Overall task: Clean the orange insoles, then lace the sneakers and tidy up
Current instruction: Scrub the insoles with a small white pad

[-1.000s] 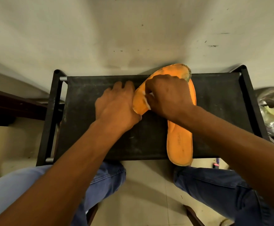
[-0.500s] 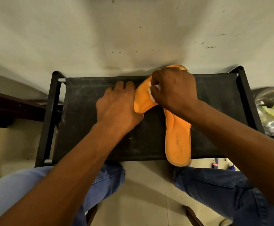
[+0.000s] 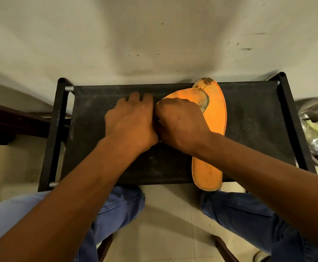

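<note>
Two orange insoles lie on a black fabric rack top [image 3: 90, 152]. The lower insole [image 3: 208, 167] runs lengthwise at the right, its heel over the near edge. The upper insole [image 3: 189, 95] crosses it at an angle, and its worn toe edge is dirty grey. My right hand [image 3: 180, 123] sits on the upper insole's left end with fingers curled down; the white wipe it held earlier is hidden beneath it. Pressed against it, my left hand [image 3: 131, 120] lies flat on the rack with straight fingers. No sneakers or laces are in view.
The rack's black frame [image 3: 53, 133] stands against a pale wall. A crinkled plastic bag [image 3: 317, 129] in a dark bin sits at the right. Dark wooden furniture [image 3: 6, 121] is at the left. My jeans-clad knees are under the near edge.
My right hand slid from the upper insole's toe back toward its left end, uncovering the dirty toe edge. The white wipe is no longer visible. My left hand stayed in place.
</note>
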